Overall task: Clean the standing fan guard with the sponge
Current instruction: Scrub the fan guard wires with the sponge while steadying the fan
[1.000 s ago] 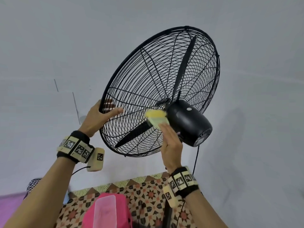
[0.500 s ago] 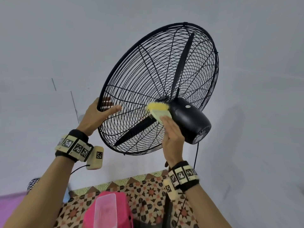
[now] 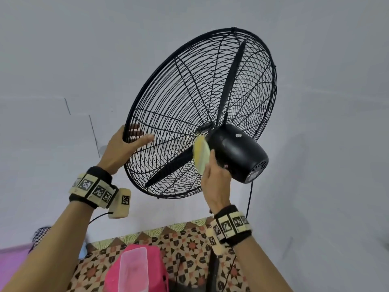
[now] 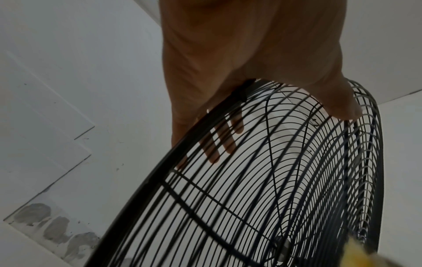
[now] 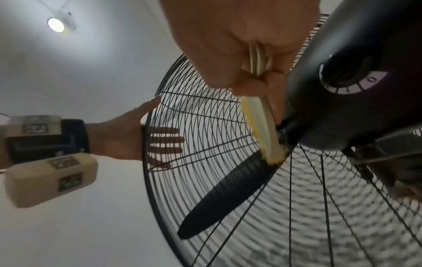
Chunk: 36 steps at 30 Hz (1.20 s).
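Observation:
The black wire fan guard (image 3: 181,98) is tilted up in front of a white wall. My left hand (image 3: 126,144) grips its left rim, with the thumb on the rear side and the fingers showing through the wires (image 5: 164,140). My right hand (image 3: 214,178) holds a yellow sponge (image 3: 201,154) edge-on against the rear guard, right beside the black motor housing (image 3: 237,152). In the right wrist view the sponge (image 5: 262,126) is pinched between thumb and fingers and touches the wires near the hub. A black blade (image 5: 228,195) sits inside the guard (image 4: 251,180).
Below the fan stands a pink stool (image 3: 155,270) with a clear plastic box (image 3: 132,268) on it, on a patterned floor mat (image 3: 185,245). A black power cord (image 3: 249,199) hangs from the motor. A ceiling lamp (image 5: 56,24) glows.
The sponge has turned from flat to edge-on and slid in closer to the motor housing. My left hand has kept its hold on the rim.

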Motion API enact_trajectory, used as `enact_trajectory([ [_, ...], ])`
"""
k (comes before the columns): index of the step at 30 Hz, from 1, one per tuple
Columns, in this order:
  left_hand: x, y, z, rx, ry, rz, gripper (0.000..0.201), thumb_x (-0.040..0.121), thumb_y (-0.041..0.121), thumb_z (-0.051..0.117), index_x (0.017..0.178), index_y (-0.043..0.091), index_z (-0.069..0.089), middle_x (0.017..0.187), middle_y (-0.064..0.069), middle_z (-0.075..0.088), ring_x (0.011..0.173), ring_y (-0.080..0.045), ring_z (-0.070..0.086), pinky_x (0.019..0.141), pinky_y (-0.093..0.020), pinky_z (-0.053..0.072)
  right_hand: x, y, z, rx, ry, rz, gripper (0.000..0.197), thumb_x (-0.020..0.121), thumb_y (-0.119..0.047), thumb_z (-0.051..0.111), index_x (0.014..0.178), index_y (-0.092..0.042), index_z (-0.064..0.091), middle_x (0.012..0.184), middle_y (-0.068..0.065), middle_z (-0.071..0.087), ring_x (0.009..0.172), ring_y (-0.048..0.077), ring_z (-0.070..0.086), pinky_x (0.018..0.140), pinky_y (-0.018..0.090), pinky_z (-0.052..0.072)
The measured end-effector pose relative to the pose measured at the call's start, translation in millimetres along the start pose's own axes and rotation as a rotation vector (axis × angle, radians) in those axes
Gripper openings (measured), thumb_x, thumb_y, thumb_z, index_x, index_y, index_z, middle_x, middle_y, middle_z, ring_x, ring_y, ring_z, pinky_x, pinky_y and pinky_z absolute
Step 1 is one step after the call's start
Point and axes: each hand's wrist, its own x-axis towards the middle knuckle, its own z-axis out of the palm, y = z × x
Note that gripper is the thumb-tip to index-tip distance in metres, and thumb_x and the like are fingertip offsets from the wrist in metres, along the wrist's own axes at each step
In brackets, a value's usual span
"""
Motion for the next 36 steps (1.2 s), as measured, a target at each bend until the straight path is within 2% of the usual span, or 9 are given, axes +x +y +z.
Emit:
enact_trajectory([
  [4, -1, -2, -2, -0.001, -0.019, 0.001, 0.090, 0.064, 0.082, 0.077, 0.133, 0.027, 0.059, 0.123, 0.007, 0.070, 0.116, -0.012, 0.065, 0.102, -0.038, 0.051, -6, 7, 2, 0.085, 0.051, 0.065, 0.054, 0.105, -0.019, 0.050, 0.158, -0.015, 0.039, 0.099, 0.012, 0.073, 0.080, 0.020, 0.066, 0.081, 0.041, 0.062],
  [8, 0, 0, 1, 0.009, -0.025, 0.017, 0.089, 0.064, 0.083, 0.077, 0.131, 0.026, 0.059, 0.121, 0.006, 0.070, 0.115, -0.015, 0.066, 0.102, -0.039, 0.050, 6, 3, 1, 0.196, 0.231, 0.074, 0.055, 0.105, -0.016, 0.052, 0.159, -0.018, 0.038, 0.122, 0.014, 0.072, 0.101, 0.027, 0.072, 0.087, 0.043, 0.062],
  [14, 0, -5, -3, 0.021, -0.014, 0.008, 0.091, 0.065, 0.084, 0.077, 0.133, 0.026, 0.059, 0.124, 0.007, 0.070, 0.117, -0.013, 0.065, 0.107, -0.046, 0.050, -12, 7, 10, 0.038, -0.052, 0.139, 0.059, 0.103, -0.014, 0.052, 0.160, -0.020, 0.036, 0.076, 0.004, 0.061, 0.072, 0.021, 0.060, 0.081, 0.043, 0.059],
  [19, 1, -4, 1, 0.023, -0.020, 0.020, 0.083, 0.069, 0.080, 0.078, 0.129, 0.026, 0.060, 0.121, 0.006, 0.071, 0.115, -0.015, 0.067, 0.107, -0.049, 0.051, 6, 10, 8, 0.132, 0.124, 0.152, 0.054, 0.105, -0.021, 0.048, 0.158, -0.026, 0.036, 0.103, 0.012, 0.070, 0.088, 0.029, 0.069, 0.080, 0.047, 0.062],
  [23, 1, -4, 0, 0.018, -0.010, 0.021, 0.088, 0.068, 0.082, 0.076, 0.134, 0.026, 0.058, 0.123, 0.007, 0.069, 0.117, -0.013, 0.065, 0.107, -0.044, 0.050, 0, 12, 12, 0.072, -0.058, 0.161, 0.055, 0.097, -0.017, 0.048, 0.152, -0.021, 0.048, 0.080, 0.006, 0.064, 0.072, 0.027, 0.063, 0.073, 0.043, 0.061],
  [25, -1, -5, -2, 0.027, -0.014, 0.020, 0.087, 0.069, 0.082, 0.076, 0.133, 0.026, 0.059, 0.123, 0.007, 0.070, 0.116, -0.012, 0.066, 0.106, -0.044, 0.051, -15, 12, 12, 0.149, -0.095, 0.230, 0.056, 0.091, -0.022, 0.047, 0.147, -0.025, 0.054, 0.080, -0.002, 0.062, 0.068, 0.024, 0.065, 0.066, 0.045, 0.062],
  [30, -4, -5, 1, 0.021, -0.024, 0.036, 0.080, 0.072, 0.079, 0.076, 0.131, 0.028, 0.060, 0.121, 0.008, 0.070, 0.114, -0.010, 0.066, 0.101, -0.036, 0.051, -11, 5, 7, 0.303, 0.063, 0.350, 0.050, 0.096, -0.020, 0.055, 0.145, -0.029, 0.054, 0.099, -0.008, 0.067, 0.091, 0.019, 0.070, 0.082, 0.047, 0.062],
  [34, -3, -5, 2, -0.033, -0.020, 0.018, 0.080, 0.071, 0.074, 0.080, 0.132, 0.027, 0.060, 0.122, 0.006, 0.070, 0.114, -0.012, 0.066, 0.102, -0.036, 0.051, -4, -5, 3, 0.445, 0.019, 0.462, 0.045, 0.098, -0.006, 0.057, 0.141, -0.017, 0.061, 0.090, -0.021, 0.061, 0.072, -0.008, 0.067, 0.068, 0.038, 0.064],
  [36, -4, -8, -1, -0.047, -0.019, 0.013, 0.079, 0.070, 0.074, 0.080, 0.131, 0.027, 0.060, 0.122, 0.006, 0.071, 0.114, -0.012, 0.067, 0.101, -0.036, 0.051, -10, -4, 1, 0.503, -0.081, 0.523, 0.044, 0.096, -0.005, 0.060, 0.139, -0.014, 0.064, 0.091, -0.014, 0.065, 0.056, -0.004, 0.064, 0.058, 0.032, 0.061],
])
